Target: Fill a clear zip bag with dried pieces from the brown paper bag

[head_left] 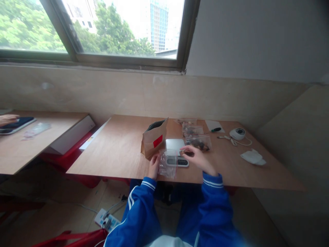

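A clear zip bag lies low in front of me, overlapping the near part of a white scale; the fingers of my left hand pinch its left side. I can make out no contents in it, so I judge it unfilled. My right hand is just past its right edge, beside the scale, fingertips closed around a small brown piece, too blurred to identify. Left of the scale, a brown paper bag stands upright, mouth open, its inside hidden. Beyond my right hand, plastic bags already hold dark and pale pieces. Farther right on the wooden table are a dark-handled tool, a white domed device and something white and crumpled.
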